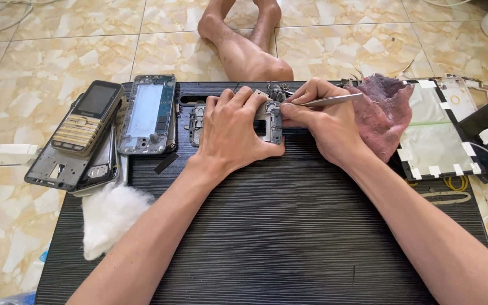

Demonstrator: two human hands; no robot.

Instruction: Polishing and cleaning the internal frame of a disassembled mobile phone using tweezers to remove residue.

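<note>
Bare forearms, no sleeves; bare lower legs.

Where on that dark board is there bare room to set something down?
The near half of the board, between the forearms, is bare. The far edge is crowded: phone frames left, cotton wad near-left, pink cloth right, both hands mid-board.

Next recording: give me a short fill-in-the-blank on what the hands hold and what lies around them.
1. The right hand holds metal ______ over the phone frame.
2. The left hand steadies the phone frame on the ______ ribbed board.
3. A wad of white ______ lies near the left forearm.
4. A crumpled ______ cloth lies right of the right hand.

Missing words: tweezers; black; cotton; pink
</note>
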